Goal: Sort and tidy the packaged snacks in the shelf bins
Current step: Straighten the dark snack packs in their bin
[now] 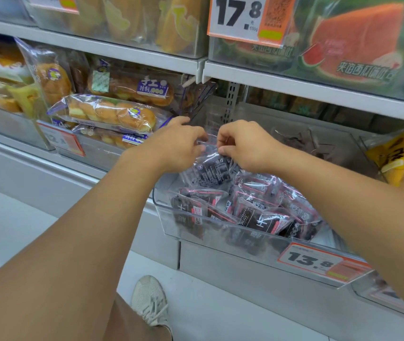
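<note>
While both hands pinch it, the dark snack packet blurs.

I observe a grey metal shelf carrying clear plastic bins side by side. The centre bin holds dark packets heaped loosely and bears a 13.8 price tag on its front. The bin to its left contains bagged braided bread, stacked. An upper shelf carries further bins, one holding watermelon-printed packs.
</note>
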